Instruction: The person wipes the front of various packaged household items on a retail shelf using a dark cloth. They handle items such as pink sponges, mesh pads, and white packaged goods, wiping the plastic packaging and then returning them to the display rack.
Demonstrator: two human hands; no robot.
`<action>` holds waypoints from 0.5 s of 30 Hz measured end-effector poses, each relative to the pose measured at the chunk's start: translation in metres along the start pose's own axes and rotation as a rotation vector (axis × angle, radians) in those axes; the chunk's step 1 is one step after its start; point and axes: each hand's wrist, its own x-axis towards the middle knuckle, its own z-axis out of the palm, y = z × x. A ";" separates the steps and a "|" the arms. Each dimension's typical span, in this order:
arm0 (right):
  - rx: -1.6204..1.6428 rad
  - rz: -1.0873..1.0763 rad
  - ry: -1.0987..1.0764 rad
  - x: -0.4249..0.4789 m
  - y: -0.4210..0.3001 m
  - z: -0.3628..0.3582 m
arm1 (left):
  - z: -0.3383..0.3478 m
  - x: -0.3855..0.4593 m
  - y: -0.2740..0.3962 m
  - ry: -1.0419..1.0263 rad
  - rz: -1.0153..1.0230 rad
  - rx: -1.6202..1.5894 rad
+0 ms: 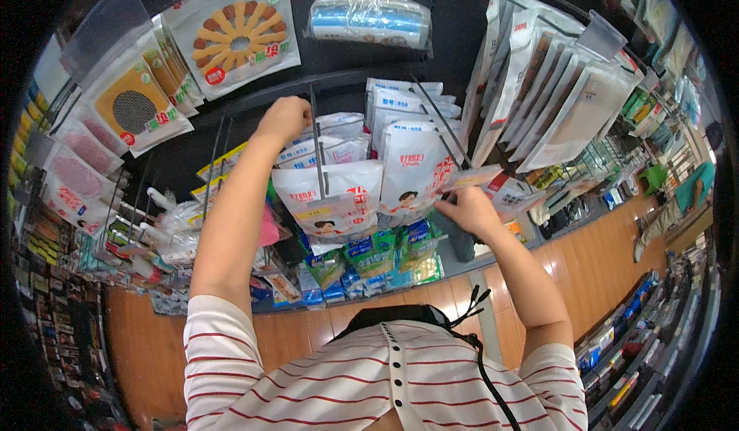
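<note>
My left hand is raised to the base of a metal display hook, its fingers curled; whether they hold anything is hidden. White printed plastic packets hang on that hook, below and to the right of the hand. On the neighbouring hook hang more white packets. My right hand is at the front end of this second hook, thumb and fingers at the lower edge of a small clear tag holder. Whether that hand grips the tag holder cannot be told.
Large flat packets hang at upper right, and packets with round mesh pictures at upper left. A wrapped blue-and-white roll hangs above. Green packets hang below. Hook ends jut outward. A person is at the far right by an aisle.
</note>
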 end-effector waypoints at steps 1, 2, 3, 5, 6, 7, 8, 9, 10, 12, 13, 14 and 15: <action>0.030 0.053 0.032 0.002 0.008 0.000 | -0.003 -0.003 0.006 0.001 -0.027 0.027; 0.027 0.079 0.048 0.001 0.014 -0.005 | -0.009 -0.007 0.014 -0.036 -0.109 0.031; 0.025 0.098 0.066 0.003 0.017 -0.012 | -0.008 -0.009 0.008 0.006 -0.154 0.011; 0.107 0.043 0.141 0.007 0.040 -0.014 | -0.021 -0.025 0.019 0.069 -0.160 -0.015; 0.190 0.053 0.144 0.011 0.051 -0.014 | -0.031 -0.038 0.029 0.119 -0.112 -0.047; 0.273 0.058 0.145 0.016 0.062 -0.012 | -0.043 -0.056 0.040 0.172 -0.069 -0.076; 0.349 0.057 0.122 0.020 0.074 -0.006 | -0.049 -0.077 0.055 0.266 -0.082 -0.150; 0.424 0.050 0.104 0.027 0.086 -0.001 | -0.053 -0.097 0.073 0.369 -0.090 -0.222; 0.501 0.035 0.079 0.035 0.092 0.001 | -0.055 -0.121 0.088 0.459 -0.076 -0.317; 0.567 0.081 0.121 0.043 0.094 0.004 | -0.044 -0.164 0.120 0.535 -0.055 -0.463; 0.593 0.110 0.144 0.045 0.093 0.004 | -0.035 -0.179 0.138 0.522 -0.046 -0.522; 0.518 0.171 0.175 0.042 0.070 -0.008 | -0.018 -0.191 0.154 0.505 -0.054 -0.690; 0.556 0.125 0.189 0.048 0.076 -0.009 | 0.003 -0.196 0.171 0.484 -0.044 -0.858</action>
